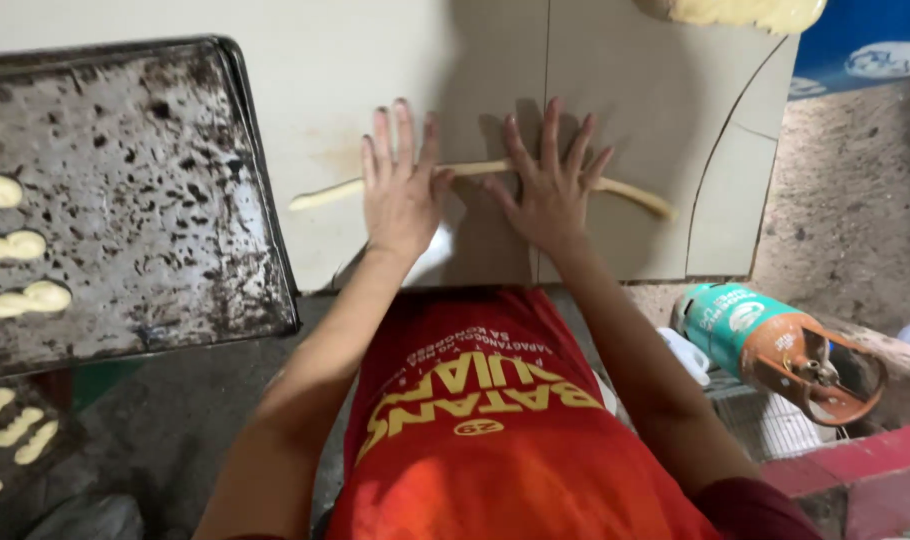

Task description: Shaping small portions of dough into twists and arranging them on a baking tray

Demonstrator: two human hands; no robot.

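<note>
Both hands: flat, fingers spread, palms pressing down on the dough rope, gripping nothing
Left hand [400,190]: over the rope's middle-left, fingers pointing away from the body
Right hand [550,185]: just beside it, same pose
Dough rope [325,195]: long thin strip on the pale worktop [615,80], lying left to right
Baking tray [125,190]: left, shaped dough pieces [10,247] along its edge

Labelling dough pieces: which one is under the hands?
The long thin dough rope on the pale worktop, under the left hand and right hand. The short shaped pieces lie on the tray, untouched.
</note>
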